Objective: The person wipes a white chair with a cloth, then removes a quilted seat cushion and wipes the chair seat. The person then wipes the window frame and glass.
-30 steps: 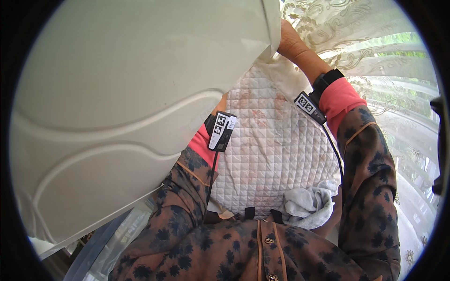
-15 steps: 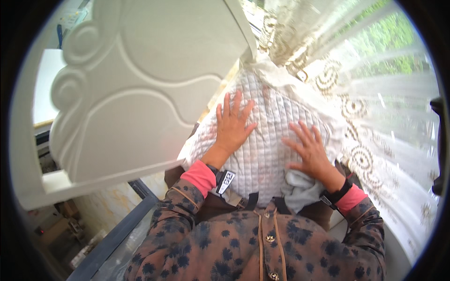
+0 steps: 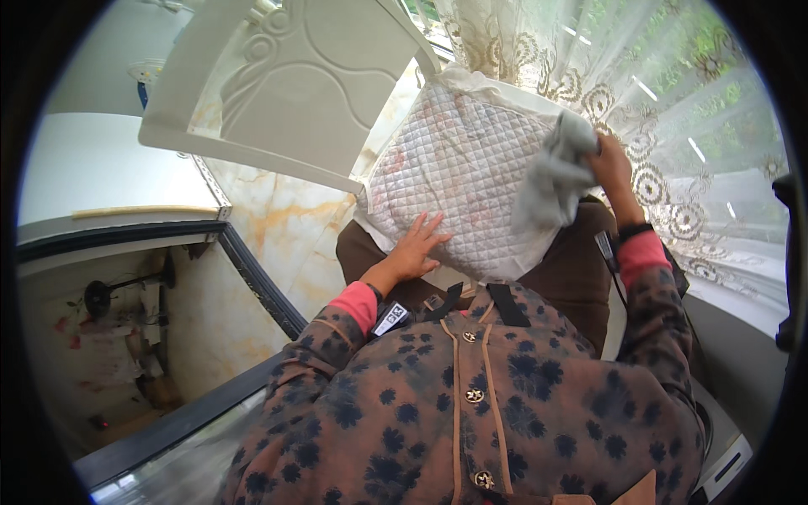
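A white quilted seat cover (image 3: 459, 160) with faint pinkish marks lies over the seat of a white chair. My left hand (image 3: 414, 247) rests on its near left edge, fingers spread and holding nothing. On the right, my right hand (image 3: 613, 168) grips a grey cloth (image 3: 557, 172) by its upper right part. The cloth hangs bunched and slightly blurred over the cover's right side; whether its lower end touches the cover I cannot tell. My thighs in brown trousers (image 3: 572, 252) press close to the cover's near side.
The chair's carved white backrest (image 3: 307, 88) stands at the far left. A sheer embroidered curtain (image 3: 665, 160) hangs along the right. At left are a white-topped surface (image 3: 109, 164), a dark frame (image 3: 257, 282) and marble-patterned floor (image 3: 273, 210).
My right hand has picked up the grey cloth and moved up and right with it. My left hand has slid to the cover's near edge. The view has shifted, and the backrest appears farther off.
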Motion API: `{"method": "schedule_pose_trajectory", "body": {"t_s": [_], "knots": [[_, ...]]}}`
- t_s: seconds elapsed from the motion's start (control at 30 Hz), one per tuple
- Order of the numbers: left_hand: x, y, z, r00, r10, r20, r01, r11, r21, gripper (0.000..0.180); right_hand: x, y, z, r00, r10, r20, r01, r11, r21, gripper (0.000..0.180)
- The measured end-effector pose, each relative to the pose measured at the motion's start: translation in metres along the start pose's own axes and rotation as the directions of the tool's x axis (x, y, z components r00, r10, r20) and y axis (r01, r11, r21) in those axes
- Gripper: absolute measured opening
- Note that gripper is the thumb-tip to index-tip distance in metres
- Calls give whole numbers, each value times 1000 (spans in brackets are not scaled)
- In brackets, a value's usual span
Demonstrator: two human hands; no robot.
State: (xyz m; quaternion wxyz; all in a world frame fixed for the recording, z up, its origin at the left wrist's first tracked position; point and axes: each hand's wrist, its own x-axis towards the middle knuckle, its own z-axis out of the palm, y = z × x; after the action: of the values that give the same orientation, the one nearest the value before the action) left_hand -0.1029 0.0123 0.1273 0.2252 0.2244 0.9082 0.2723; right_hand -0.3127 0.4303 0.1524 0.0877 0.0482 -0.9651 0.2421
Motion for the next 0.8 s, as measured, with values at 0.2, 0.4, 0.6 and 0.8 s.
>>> {"method": "schedule_pose_trajectory", "body": {"t_s": [0.2,0.4,0.6,0.8], "knots": [[4,-7,12,998,-67,-17,67,997,36,69,-63,-125,99,912,-403,-80,410,883,231,25],[4,-7,10,997,-63,33,60,993,103,67,-50,-89,107,801,-597,-47,598,797,82,15],[10,-3,12,999,-32,-38,32,999,-4,68,26,-26,13,981,-85,-172,68,992,-104,21],[16,-8,8,997,-53,64,54,998,-15,69,-72,-198,82,594,-802,68,801,597,46,24]]}}
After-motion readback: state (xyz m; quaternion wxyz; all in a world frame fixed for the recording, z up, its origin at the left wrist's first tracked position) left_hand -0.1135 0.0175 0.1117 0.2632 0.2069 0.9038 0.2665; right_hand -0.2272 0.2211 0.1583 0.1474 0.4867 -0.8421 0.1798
